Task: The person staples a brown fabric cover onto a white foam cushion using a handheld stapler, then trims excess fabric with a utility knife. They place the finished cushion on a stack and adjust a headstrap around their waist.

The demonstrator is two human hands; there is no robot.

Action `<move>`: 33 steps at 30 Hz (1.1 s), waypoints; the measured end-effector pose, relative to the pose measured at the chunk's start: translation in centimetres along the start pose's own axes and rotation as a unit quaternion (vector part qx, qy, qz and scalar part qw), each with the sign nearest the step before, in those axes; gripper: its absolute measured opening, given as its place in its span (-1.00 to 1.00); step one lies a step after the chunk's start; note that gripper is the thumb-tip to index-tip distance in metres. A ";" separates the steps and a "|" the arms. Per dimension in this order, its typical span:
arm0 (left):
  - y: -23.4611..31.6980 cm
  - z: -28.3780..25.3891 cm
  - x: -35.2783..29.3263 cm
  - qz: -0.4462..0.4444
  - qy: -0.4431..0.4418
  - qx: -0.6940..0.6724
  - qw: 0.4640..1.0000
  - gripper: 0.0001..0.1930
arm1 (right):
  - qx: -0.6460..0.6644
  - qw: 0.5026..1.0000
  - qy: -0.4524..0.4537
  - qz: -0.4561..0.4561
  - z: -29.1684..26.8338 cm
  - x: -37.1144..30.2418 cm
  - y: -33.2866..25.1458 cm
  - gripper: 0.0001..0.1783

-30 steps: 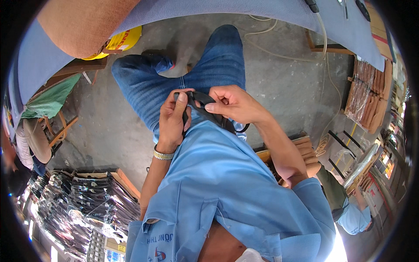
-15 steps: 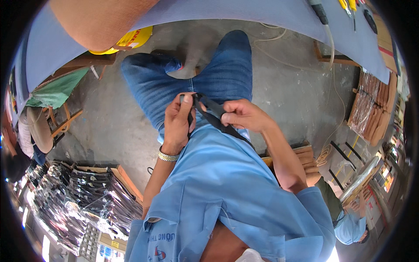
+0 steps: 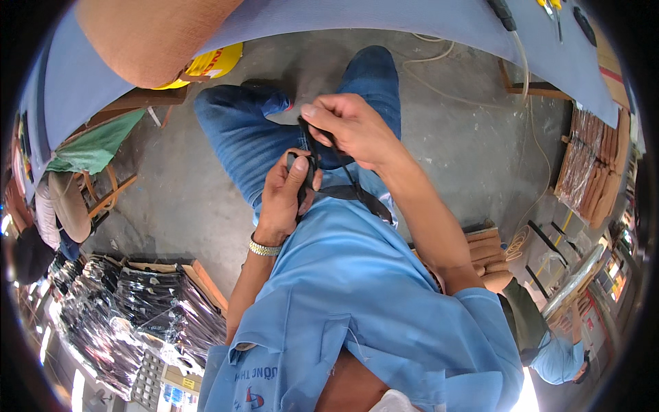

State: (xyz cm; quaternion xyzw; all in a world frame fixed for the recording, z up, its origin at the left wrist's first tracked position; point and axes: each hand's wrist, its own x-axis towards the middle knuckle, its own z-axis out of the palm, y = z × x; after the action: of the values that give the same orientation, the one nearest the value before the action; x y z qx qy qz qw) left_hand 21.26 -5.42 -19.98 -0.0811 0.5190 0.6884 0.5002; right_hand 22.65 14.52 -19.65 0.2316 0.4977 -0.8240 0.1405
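Observation:
A black strap [image 3: 374, 205] lies across the front of my light blue shirt at the waist and runs up to both hands. My left hand [image 3: 278, 193], with a metal-banded watch at its wrist, is closed around a dark bunched part of the strap. Higher up over my jeans, my right hand [image 3: 357, 130] pinches a stretch of the strap between thumb and fingers. Between the hands the strap forms a narrow loop. What sits inside the left fist is partly hidden by the fingers.
Ahead is a blue-grey covered table [image 3: 329, 15] with yellow-handled pliers [image 3: 549, 5]. Under it stands a yellow bucket [image 3: 223, 62]. Black plastic-wrapped bundles [image 3: 158, 302] lie at lower left, brown stacks [image 3: 583, 161] at right. A cable [image 3: 453, 101] crosses the floor. Another person [image 3: 556, 357] is at lower right.
My right hand has moved up and left, away from the waist, drawing the strap upward. My left hand stays nearly in place, slightly lower.

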 end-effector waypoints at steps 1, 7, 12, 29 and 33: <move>0.2 0.1 0.0 -0.002 0.007 -0.001 1.000 -0.68 | 0.008 1.000 -0.008 -0.002 0.1 -0.1 0.0 -0.55; -0.2 -0.4 -0.3 0.028 0.052 0.011 0.998 -0.70 | 0.032 0.996 -0.083 0.023 -1.8 -3.2 1.8 -0.68; 0.0 0.2 0.1 0.011 0.051 0.032 0.998 -0.70 | -0.119 0.990 -0.079 -0.016 -1.6 -7.6 7.2 -0.64; 0.7 1.1 -0.2 -0.041 0.020 0.075 0.996 -0.69 | -0.276 0.925 0.111 -0.236 -0.4 -2.2 2.4 -0.79; 0.1 0.3 -0.2 -0.045 0.013 0.061 0.997 -0.69 | -0.203 0.941 0.151 -0.227 0.2 -0.6 2.2 -0.79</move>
State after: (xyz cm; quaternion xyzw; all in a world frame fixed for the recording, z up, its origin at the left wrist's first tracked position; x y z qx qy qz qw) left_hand 21.41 -5.32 -19.71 -0.0831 0.5623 0.6309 0.5281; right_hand 24.18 13.26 -20.91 0.2005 0.7088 -0.6712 -0.0831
